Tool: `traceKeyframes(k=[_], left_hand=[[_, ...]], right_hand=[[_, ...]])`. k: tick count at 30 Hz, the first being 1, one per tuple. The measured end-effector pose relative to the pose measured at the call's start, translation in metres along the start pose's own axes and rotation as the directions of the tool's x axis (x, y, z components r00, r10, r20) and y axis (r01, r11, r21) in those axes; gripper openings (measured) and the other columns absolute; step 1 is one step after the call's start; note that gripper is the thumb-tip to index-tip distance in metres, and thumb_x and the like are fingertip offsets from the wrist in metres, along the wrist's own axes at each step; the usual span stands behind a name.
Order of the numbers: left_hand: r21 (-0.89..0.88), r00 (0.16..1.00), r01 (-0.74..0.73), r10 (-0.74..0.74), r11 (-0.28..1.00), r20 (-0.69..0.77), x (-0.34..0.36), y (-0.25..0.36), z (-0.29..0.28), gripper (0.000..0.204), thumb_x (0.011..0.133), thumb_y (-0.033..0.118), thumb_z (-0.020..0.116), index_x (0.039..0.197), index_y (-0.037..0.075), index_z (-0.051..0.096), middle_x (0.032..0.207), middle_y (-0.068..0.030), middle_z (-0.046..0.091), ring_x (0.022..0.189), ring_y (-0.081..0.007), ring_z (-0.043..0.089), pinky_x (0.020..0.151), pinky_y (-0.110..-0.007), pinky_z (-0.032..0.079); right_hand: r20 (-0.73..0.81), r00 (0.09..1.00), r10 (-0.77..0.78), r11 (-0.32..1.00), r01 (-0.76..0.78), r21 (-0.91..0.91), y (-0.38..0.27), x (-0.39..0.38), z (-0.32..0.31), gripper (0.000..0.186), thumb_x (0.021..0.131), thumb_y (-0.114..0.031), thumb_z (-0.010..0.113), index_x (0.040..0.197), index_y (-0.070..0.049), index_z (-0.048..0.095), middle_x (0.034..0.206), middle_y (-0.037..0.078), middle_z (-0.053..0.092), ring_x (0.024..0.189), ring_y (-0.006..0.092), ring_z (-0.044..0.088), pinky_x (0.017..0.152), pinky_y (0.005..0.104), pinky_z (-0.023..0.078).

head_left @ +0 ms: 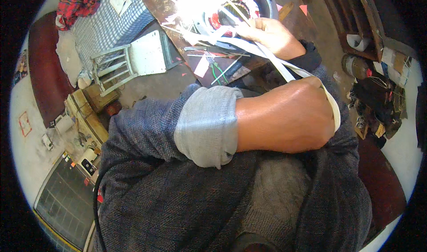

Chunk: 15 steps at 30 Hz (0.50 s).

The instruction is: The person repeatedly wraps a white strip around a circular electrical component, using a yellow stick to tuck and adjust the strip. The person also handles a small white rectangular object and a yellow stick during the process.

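Note:
A round motor stator (269, 5) with a dark metal housing and red and white-wrapped windings sits on the workbench, partly washed out by glare. My right hand (273, 35) is at its near rim, with thumb and fingers pinched on a white tape (276, 61) beside the windings. Across my body reaches my left arm, its grey cuff folded back. My left hand (307, 114) is closed in a fist, the tape looping round its outer side; its fingertips are hidden. Between the two hands the strip runs in more than one strand.
Green-handled pliers (218, 72), a white paper piece (201, 66) and several thin sticks lie on the workbench (171, 45) near the stator. To the left stand a white chair (151, 54) and a surface with a checkered cloth (100, 29). Wooden shelving (351, 20) stands at the right.

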State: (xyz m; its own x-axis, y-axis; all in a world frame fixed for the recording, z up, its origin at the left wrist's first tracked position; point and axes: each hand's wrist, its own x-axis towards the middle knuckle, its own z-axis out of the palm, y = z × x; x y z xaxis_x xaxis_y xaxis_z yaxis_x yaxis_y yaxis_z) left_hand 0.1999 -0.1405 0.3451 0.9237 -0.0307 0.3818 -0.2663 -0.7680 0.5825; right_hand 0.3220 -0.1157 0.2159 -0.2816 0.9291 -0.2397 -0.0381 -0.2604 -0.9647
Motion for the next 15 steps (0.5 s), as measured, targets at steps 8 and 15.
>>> traceKeyframes(k=[8,15], left_hand=[[-0.028,0.961,0.274,-0.274,0.961,0.026,-0.013,0.011,-0.019,0.037,0.077,0.04,0.079,0.08,0.005,0.071,0.078,-0.0111,0.064,0.074,-0.0345,0.066,0.07,-0.045,0.051],[0.282,0.707,0.688,-0.532,0.669,-0.465,-0.098,-0.096,-0.035,0.031,0.09,0.022,0.074,0.114,0.003,0.071,0.116,-0.0169,0.069,0.109,-0.0369,0.065,0.095,-0.045,0.052]], right_hand=[[-0.157,0.986,0.06,0.979,-0.089,-0.182,-0.002,-0.055,-0.02,0.029,0.098,-0.029,0.068,0.095,-0.001,0.073,0.073,0.001,0.065,0.064,0.012,0.059,0.06,0.0315,0.047],[-0.19,0.907,0.375,0.927,-0.372,0.055,0.015,-0.116,-0.032,0.031,0.098,-0.032,0.071,0.09,-0.003,0.07,0.068,-0.002,0.062,0.054,0.006,0.051,0.047,0.0261,0.037]])
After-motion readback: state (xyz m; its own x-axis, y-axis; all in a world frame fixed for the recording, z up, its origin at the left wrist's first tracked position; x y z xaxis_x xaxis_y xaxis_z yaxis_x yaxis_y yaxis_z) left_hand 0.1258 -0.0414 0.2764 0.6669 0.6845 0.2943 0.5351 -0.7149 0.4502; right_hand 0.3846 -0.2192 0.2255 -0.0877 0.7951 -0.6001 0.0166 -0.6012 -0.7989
